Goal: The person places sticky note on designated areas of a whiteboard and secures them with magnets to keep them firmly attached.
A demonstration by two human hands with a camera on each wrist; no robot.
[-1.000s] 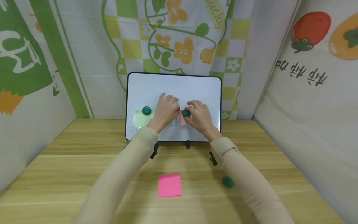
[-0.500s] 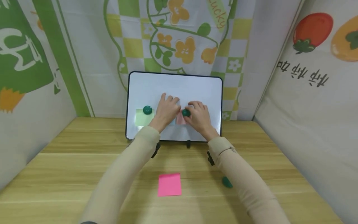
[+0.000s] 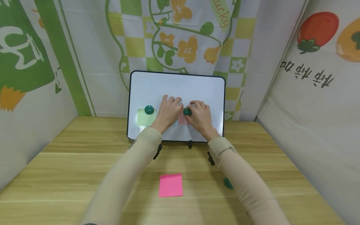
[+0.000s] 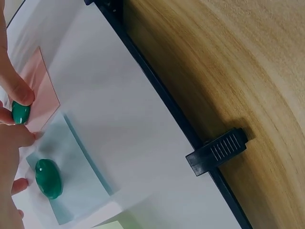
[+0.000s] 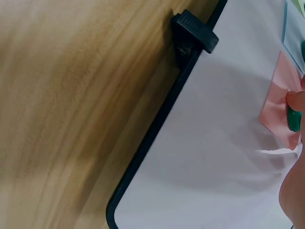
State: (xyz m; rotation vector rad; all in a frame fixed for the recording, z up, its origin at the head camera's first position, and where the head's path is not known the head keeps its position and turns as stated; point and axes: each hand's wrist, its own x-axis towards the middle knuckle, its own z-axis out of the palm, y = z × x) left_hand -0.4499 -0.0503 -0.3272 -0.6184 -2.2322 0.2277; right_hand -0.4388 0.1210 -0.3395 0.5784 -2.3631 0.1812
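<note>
A whiteboard (image 3: 174,82) stands at the back of the table. My right hand (image 3: 201,115) pinches a green oval magnet (image 4: 20,113) between thumb and finger, on the pale pink note (image 4: 44,98) against the board. Beside it, my left hand (image 3: 169,111) has its fingers spread over the board, with the thumb tip at the pink note's edge. In the left wrist view a light blue note (image 4: 78,167) bears another green magnet (image 4: 48,179); my left hand covers most of this note in the head view. To the left, a light green note (image 3: 143,119) has its own magnet (image 3: 149,109).
On the wooden table (image 3: 70,175) lies a bright pink sticky note (image 3: 171,185). A further green magnet (image 3: 228,183) is partly hidden by my right sleeve. Black clips (image 4: 217,151) hold the board's lower edge. Printed cloths hang behind and at both sides.
Both hands stay at the pink note, with the magnet in my right fingers edging slightly upward. The head view has shifted a little.
</note>
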